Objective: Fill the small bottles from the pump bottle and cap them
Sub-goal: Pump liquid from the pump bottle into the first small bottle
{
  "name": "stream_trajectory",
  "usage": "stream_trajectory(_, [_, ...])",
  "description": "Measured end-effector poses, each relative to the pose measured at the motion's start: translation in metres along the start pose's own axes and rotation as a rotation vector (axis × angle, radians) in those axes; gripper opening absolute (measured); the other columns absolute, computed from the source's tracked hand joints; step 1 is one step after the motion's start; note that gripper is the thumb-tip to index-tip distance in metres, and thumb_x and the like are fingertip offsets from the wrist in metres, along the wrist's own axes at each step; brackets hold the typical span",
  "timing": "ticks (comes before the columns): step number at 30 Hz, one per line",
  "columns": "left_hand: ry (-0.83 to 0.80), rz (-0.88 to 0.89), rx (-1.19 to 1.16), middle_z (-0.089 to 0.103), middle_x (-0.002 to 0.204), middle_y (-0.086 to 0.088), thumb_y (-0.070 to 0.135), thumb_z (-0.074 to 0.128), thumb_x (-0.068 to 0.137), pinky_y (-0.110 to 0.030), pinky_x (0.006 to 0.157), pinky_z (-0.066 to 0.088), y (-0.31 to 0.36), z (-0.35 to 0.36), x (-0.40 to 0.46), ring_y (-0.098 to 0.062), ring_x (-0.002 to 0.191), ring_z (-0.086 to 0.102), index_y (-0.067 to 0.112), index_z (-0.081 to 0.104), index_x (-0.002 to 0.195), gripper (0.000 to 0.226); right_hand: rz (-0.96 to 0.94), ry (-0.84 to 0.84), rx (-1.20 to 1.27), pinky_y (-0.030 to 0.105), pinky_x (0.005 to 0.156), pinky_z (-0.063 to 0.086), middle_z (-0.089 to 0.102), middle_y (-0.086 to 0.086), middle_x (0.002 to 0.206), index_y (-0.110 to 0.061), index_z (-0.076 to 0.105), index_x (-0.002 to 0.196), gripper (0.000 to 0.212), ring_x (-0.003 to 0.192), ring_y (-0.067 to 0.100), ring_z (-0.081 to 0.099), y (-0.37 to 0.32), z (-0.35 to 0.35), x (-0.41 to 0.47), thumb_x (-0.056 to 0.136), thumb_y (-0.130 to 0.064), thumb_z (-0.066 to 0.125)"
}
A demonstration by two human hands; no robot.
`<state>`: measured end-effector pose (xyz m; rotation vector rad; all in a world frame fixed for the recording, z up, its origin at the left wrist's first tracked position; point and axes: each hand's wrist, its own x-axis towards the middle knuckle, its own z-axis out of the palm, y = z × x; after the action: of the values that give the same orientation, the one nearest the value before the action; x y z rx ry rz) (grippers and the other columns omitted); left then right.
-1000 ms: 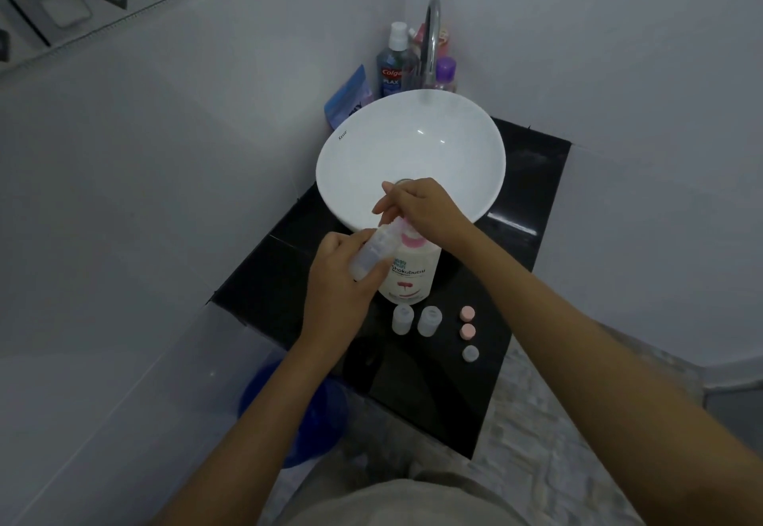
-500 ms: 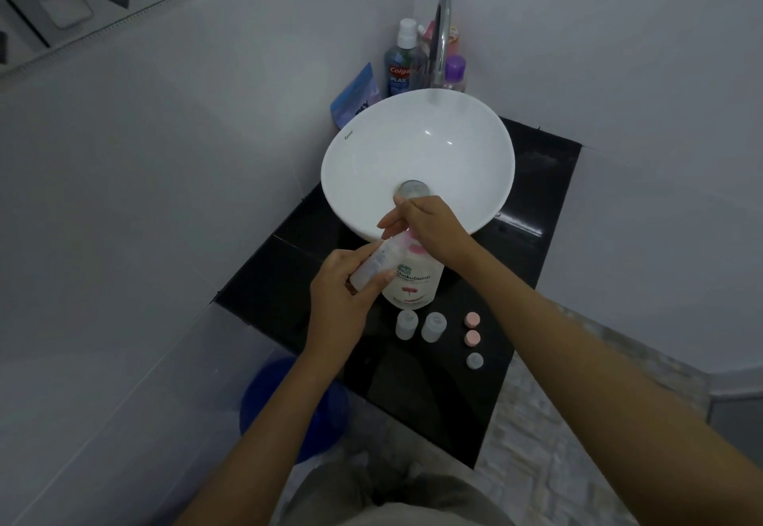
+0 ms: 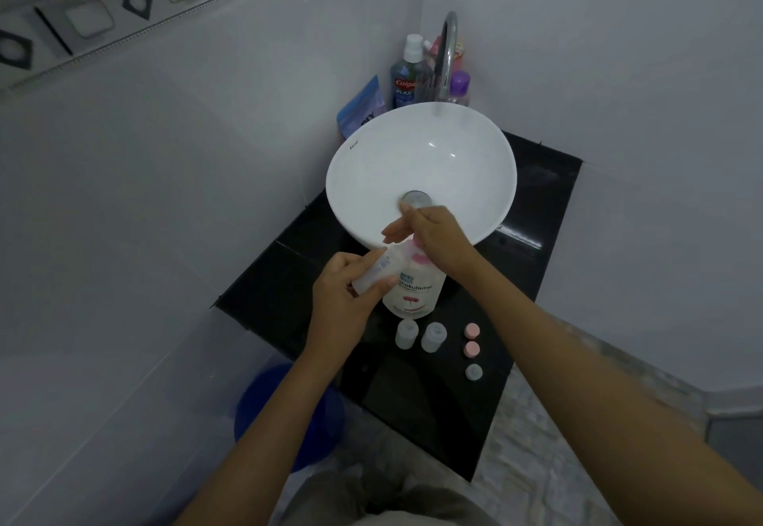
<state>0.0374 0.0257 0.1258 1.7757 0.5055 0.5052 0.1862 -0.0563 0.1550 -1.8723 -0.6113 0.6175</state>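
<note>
Left fingers around small bottle, right fingers flat atop pump — black washroom counter.

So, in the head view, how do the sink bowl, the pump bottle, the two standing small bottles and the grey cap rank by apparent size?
1. sink bowl
2. pump bottle, partly covered
3. left small bottle and right small bottle: alike, no ranking
4. grey cap

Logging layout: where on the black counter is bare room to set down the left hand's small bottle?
Free: glossy black counter left of the white pump bottle, and its near corner below the round grey cap. Crowded: in front of the pump bottle, two clear small bottles and two pink caps.
</note>
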Motion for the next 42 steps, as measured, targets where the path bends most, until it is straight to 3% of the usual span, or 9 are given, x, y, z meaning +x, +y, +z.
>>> stream_trajectory(4, [-0.023, -0.026, -0.056, 0.057, 0.106, -0.01, 0.031, 0.07, 0.074, -0.027, 0.085, 0.054, 0.001, -0.001, -0.002, -0.019, 0.1, 0.06, 0.022, 0.061, 0.122, 0.049, -0.011, -0.018, -0.007, 0.018, 0.065, 0.046, 0.073, 0.01, 0.082, -0.001, 0.073, 0.088, 0.05, 0.071, 0.004, 0.063, -0.004, -0.001, 0.0, 0.1, -0.032, 0.036])
stream_trajectory(7, [-0.018, 0.006, -0.071, 0.056, 0.104, -0.005, 0.024, 0.071, 0.076, -0.023, 0.083, 0.053, 0.006, -0.003, 0.001, -0.015, 0.098, 0.059, 0.021, 0.062, 0.121, 0.045, -0.019, -0.067, 0.073, 0.009, 0.071, 0.048, 0.073, 0.012, 0.081, 0.001, 0.073, 0.09, 0.053, 0.073, 0.006, 0.064, -0.014, -0.009, 0.001, 0.1, -0.034, 0.035])
stream_trajectory(10, [-0.014, 0.006, -0.097, 0.056, 0.102, -0.005, 0.018, 0.072, 0.078, -0.014, 0.079, 0.051, 0.006, -0.004, 0.003, -0.009, 0.095, 0.058, 0.02, 0.062, 0.12, 0.044, -0.048, -0.029, 0.077, 0.014, 0.076, 0.048, 0.073, 0.015, 0.081, 0.003, 0.073, 0.088, 0.055, 0.072, 0.007, 0.065, -0.01, -0.005, 0.002, 0.1, -0.033, 0.034])
stream_trajectory(17, [-0.044, -0.029, -0.054, 0.056, 0.105, -0.011, 0.017, 0.072, 0.08, -0.011, 0.075, 0.05, -0.005, -0.003, 0.003, -0.009, 0.093, 0.058, 0.022, 0.062, 0.121, 0.042, 0.019, 0.019, -0.006, 0.008, 0.055, 0.042, 0.071, 0.003, 0.072, -0.005, 0.074, 0.082, 0.052, 0.063, -0.006, 0.062, 0.01, 0.005, 0.006, 0.1, -0.035, 0.035])
stream_trajectory(19, [-0.043, -0.037, -0.06, 0.056, 0.105, -0.011, 0.017, 0.072, 0.079, -0.012, 0.076, 0.05, -0.005, -0.002, 0.002, -0.012, 0.095, 0.058, 0.023, 0.062, 0.121, 0.043, 0.006, 0.013, -0.031, 0.009, 0.056, 0.041, 0.071, 0.003, 0.073, -0.005, 0.074, 0.083, 0.051, 0.063, -0.007, 0.062, 0.009, 0.005, 0.004, 0.1, -0.035, 0.035])
stream_trajectory(23, [-0.036, -0.003, -0.083, 0.056, 0.103, -0.008, 0.017, 0.072, 0.078, -0.019, 0.078, 0.053, 0.003, -0.005, 0.004, -0.013, 0.096, 0.058, 0.028, 0.061, 0.117, 0.041, -0.025, -0.072, -0.015, 0.014, 0.07, 0.045, 0.074, 0.009, 0.085, -0.003, 0.073, 0.092, 0.054, 0.076, 0.007, 0.066, -0.013, -0.009, 0.004, 0.1, -0.038, 0.033])
stream_trajectory(26, [-0.042, 0.005, -0.063, 0.057, 0.104, -0.008, 0.019, 0.072, 0.078, -0.024, 0.081, 0.054, 0.005, -0.008, 0.006, -0.015, 0.097, 0.059, 0.026, 0.062, 0.119, 0.042, 0.002, -0.111, -0.053, 0.021, 0.069, 0.044, 0.074, 0.011, 0.09, -0.005, 0.073, 0.097, 0.061, 0.081, 0.02, 0.065, -0.025, -0.01, 0.008, 0.099, -0.046, 0.027])
stream_trajectory(39, [-0.034, -0.076, -0.07, 0.057, 0.103, -0.005, 0.015, 0.073, 0.078, -0.017, 0.076, 0.053, -0.005, 0.0, 0.0, -0.01, 0.095, 0.059, 0.017, 0.064, 0.119, 0.041, 0.064, -0.078, -0.082, 0.023, 0.068, 0.045, 0.072, 0.003, 0.089, -0.01, 0.068, 0.102, 0.051, 0.081, 0.017, 0.061, -0.003, 0.001, 0.013, 0.1, -0.042, 0.028])
stream_trajectory(42, [-0.038, -0.069, -0.082, 0.057, 0.104, -0.007, 0.015, 0.073, 0.078, -0.016, 0.077, 0.053, -0.004, -0.002, 0.001, -0.011, 0.096, 0.059, 0.022, 0.064, 0.117, 0.041, 0.052, -0.055, -0.104, 0.024, 0.069, 0.045, 0.072, 0.004, 0.09, -0.011, 0.068, 0.101, 0.051, 0.082, 0.017, 0.061, -0.002, 0.003, 0.011, 0.1, -0.043, 0.028])
